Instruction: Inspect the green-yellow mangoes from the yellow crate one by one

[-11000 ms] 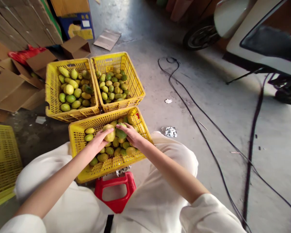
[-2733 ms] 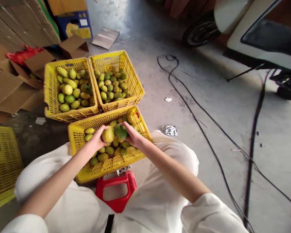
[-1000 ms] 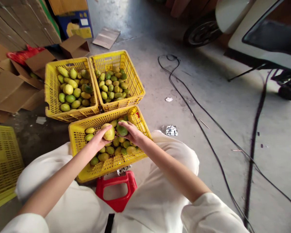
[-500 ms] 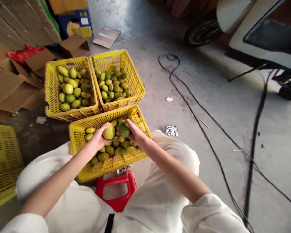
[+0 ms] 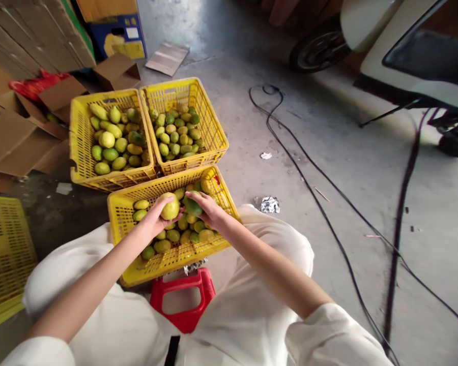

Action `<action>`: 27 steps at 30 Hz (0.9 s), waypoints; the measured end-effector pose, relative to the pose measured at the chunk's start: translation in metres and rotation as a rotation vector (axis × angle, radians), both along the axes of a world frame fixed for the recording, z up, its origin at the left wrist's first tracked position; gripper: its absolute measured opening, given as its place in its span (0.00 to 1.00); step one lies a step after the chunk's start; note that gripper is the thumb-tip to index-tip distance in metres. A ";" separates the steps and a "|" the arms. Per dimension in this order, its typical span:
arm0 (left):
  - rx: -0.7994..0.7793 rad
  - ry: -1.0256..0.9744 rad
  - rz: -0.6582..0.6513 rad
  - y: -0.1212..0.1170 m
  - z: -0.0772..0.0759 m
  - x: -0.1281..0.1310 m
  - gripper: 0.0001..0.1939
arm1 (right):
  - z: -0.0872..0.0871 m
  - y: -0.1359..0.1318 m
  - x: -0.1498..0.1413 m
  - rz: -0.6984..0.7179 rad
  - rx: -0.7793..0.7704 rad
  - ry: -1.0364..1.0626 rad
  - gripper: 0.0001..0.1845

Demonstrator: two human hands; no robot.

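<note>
My left hand is closed round a yellow-green mango, held just above the near yellow crate. My right hand grips a darker green mango beside it; the two fruits nearly touch. Below both hands the near crate holds several green and yellow mangoes. Behind it stand two more yellow crates: the left crate with larger fruit, the right crate with smaller fruit.
A red plastic stool sits under the near crate between my knees. Cardboard boxes are piled at the left, another yellow crate at the lower left. Black cables cross the concrete floor; a scooter stands at the upper right.
Both hands stay over the near crate with the same two mangoes, turning them slightly. The green mango in my right hand has dropped a little and moved closer to the yellow one.
</note>
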State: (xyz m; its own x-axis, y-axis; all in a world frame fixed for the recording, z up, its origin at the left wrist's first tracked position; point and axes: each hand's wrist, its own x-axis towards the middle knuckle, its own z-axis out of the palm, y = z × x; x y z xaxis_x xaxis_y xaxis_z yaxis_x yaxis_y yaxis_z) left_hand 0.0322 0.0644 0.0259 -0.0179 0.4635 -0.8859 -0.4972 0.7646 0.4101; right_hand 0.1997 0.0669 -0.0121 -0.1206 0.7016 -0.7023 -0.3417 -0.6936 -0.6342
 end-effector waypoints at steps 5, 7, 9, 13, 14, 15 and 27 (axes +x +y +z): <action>0.070 0.004 0.045 -0.002 -0.003 -0.001 0.12 | 0.006 0.003 -0.001 -0.011 -0.035 0.006 0.25; 0.044 0.003 0.052 -0.001 -0.003 -0.001 0.08 | 0.008 0.004 -0.001 -0.019 -0.058 0.026 0.21; 0.014 -0.018 0.056 -0.001 -0.003 -0.002 0.07 | 0.010 0.004 0.000 -0.003 -0.097 0.057 0.18; -0.012 -0.043 0.040 0.001 -0.001 -0.003 0.09 | 0.008 0.002 -0.001 0.050 -0.144 0.033 0.12; -0.023 -0.038 0.035 0.001 0.000 -0.003 0.09 | 0.006 0.002 -0.002 0.050 -0.143 0.016 0.11; -0.032 -0.031 0.031 0.002 0.000 -0.002 0.08 | 0.005 0.001 -0.002 0.045 -0.135 0.000 0.11; -0.075 -0.026 0.041 0.001 0.002 -0.005 0.08 | 0.012 0.004 -0.004 -0.034 -0.161 0.072 0.16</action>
